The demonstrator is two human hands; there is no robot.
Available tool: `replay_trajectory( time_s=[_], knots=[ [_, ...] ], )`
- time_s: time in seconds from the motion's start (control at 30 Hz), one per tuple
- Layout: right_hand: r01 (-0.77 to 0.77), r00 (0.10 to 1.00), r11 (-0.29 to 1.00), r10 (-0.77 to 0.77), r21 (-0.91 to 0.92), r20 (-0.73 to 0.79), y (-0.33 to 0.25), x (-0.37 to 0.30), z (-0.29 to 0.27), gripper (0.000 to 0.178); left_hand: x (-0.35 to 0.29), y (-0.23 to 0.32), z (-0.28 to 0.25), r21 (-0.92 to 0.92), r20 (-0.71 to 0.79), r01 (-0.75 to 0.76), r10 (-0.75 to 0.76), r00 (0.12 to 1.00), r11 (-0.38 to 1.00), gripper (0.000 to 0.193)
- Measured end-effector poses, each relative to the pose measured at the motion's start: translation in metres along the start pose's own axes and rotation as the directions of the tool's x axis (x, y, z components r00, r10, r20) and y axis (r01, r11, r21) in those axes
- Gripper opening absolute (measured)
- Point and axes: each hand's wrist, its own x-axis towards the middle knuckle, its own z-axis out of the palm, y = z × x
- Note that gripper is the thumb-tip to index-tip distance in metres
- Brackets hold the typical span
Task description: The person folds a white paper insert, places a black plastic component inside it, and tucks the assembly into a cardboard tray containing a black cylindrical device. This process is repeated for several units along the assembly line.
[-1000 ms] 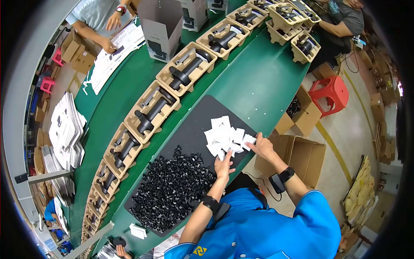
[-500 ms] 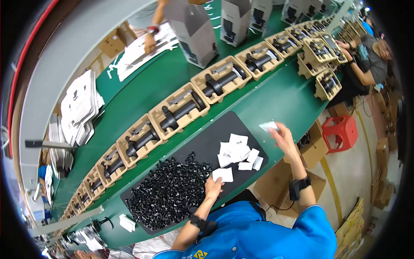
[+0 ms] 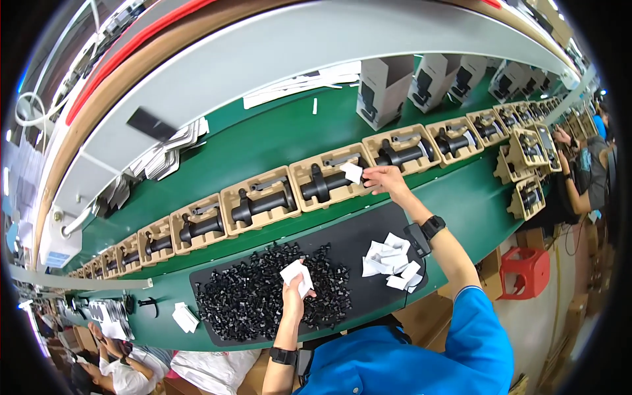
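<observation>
My left hand [image 3: 293, 301] grips a small wad of white paper slips [image 3: 296, 275] above a heap of small black parts [image 3: 257, 296] on a dark mat [image 3: 352, 240]. Over the row of trays my right hand [image 3: 387, 182] reaches out, fingers extended and apart. Just off its fingertips a single white paper slip [image 3: 352, 172] lies over a moulded brown tray [image 3: 306, 205]. That tray also contains a black cylindrical device [image 3: 320, 184]. On the mat's right part lies a loose pile of white slips [image 3: 388, 255].
More brown trays with black devices [image 3: 260, 205] form a long line along the green table [image 3: 454, 194]. Printed grey boxes [image 3: 382, 92] stand behind them. Stacked trays [image 3: 526, 168] and a co-worker are at the right. A red stool [image 3: 525, 271] stands on the floor.
My right hand has moved left and forward from beside the mat to a tray, bringing a slip there. My left hand has shifted left over the black parts with its slips. The view has turned.
</observation>
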Motion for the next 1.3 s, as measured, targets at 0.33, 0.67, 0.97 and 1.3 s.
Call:
replay_trajectory(
  time_s=[0.33,0.67,0.97,1.3],
  knots=[
    [0.290,0.791,0.451,-0.609,-0.844,-0.054,0.008,0.038,0.026,0.017,-0.009,0.011,-0.018,-0.068,-0.028,0.032,-0.034,0.999,0.997,0.045],
    [0.473,0.854,-0.073,-0.206,-0.878,0.478,-0.018,0.062,0.030,0.021,-0.019,0.018,-0.037,-0.046,-0.112,0.030,-0.035,0.993,0.999,0.042],
    [-0.094,0.932,-0.130,-0.360,-0.987,-0.042,-0.007,0.060,0.041,0.018,-0.015,0.025,-0.050,-0.018,-0.116,-0.021,0.019,0.993,1.000,0.042],
    [-0.081,0.910,-0.277,-0.412,-0.957,0.042,0.013,0.056,0.044,0.013,-0.001,0.073,-0.039,0.041,-0.022,-0.167,0.168,0.986,0.985,0.044]
  ],
)
